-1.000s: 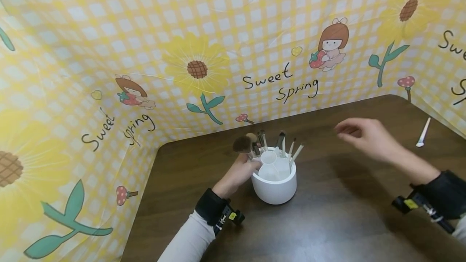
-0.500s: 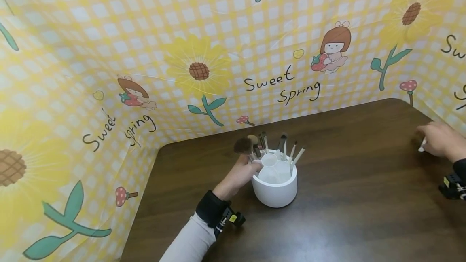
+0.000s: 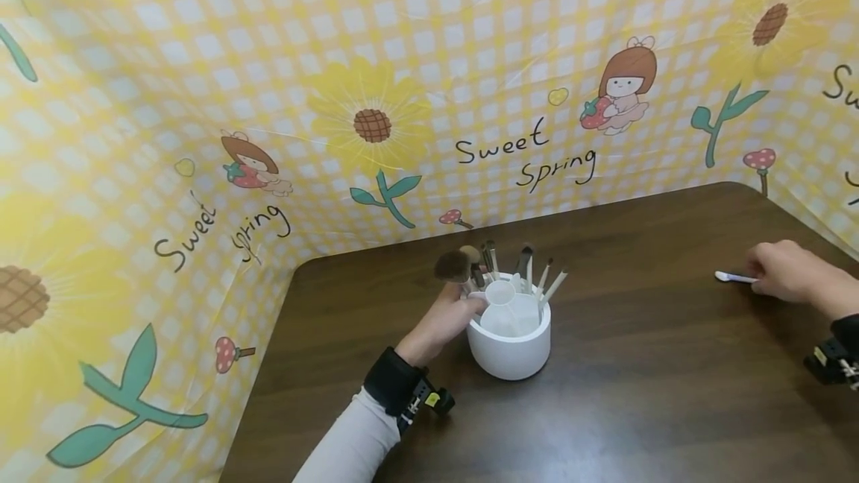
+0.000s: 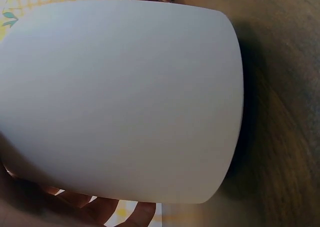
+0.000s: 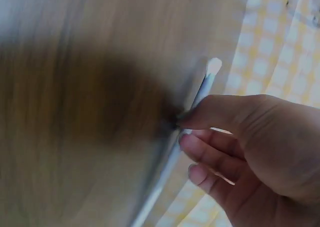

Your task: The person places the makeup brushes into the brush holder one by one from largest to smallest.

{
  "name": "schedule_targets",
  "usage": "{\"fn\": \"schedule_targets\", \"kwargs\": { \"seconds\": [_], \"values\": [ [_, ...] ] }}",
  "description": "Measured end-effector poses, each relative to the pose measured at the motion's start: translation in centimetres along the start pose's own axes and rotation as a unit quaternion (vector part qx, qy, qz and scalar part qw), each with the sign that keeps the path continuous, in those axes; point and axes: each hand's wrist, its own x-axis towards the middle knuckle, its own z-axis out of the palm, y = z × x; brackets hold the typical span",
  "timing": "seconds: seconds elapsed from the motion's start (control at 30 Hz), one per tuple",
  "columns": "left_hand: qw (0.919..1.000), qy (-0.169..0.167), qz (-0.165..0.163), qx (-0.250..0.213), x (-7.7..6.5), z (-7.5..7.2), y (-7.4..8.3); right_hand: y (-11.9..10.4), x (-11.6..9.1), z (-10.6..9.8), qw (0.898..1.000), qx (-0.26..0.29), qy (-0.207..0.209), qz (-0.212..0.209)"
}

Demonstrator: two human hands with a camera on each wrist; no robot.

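Observation:
A round white brush holder [image 3: 508, 355] stands on the table, its inside split into compartments. Several makeup brushes [image 3: 452, 267] lean in it, bristles up, along the back and sides. My left hand [image 3: 443, 325] grips the holder at its left rim, thumb over the edge; in the left wrist view the fingers [image 4: 102, 209] lie along the smooth wall [image 4: 125, 97]. Far to the right, my right hand [image 3: 792, 272] pinches a slim makeup brush [image 3: 734, 277] with a pale handle. Its whitish tip [image 5: 214, 65] sticks out beyond thumb and fingers in the right wrist view, low over the wood.
The dark wooden tabletop [image 3: 637, 364] has rounded far corners. Yellow checked cloth [image 3: 416, 80] with flowers and lettering hangs behind it and along both sides. Bare wood lies between the holder and my right hand.
My right hand has moved right to the brush lying at the table's right side, picked it up and come slightly back left. The left hand still holds the brush holder in place.

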Motion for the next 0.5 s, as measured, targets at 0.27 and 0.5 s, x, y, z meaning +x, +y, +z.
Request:
{"fn": "schedule_targets", "kwargs": {
  "seconds": [0.27, 0.5],
  "values": [
    [0.9999, 0.008, 0.011, 0.008, -0.2, 0.1, 0.0, -6.4, 0.6, -1.7, 0.994, 0.018, 0.059, -0.085],
    [0.9994, 0.008, 0.019, 0.027, -0.8, 0.1, 0.5, -14.8, 0.0, -5.7, 0.947, 0.12, 0.265, -0.139]
  ]
}}
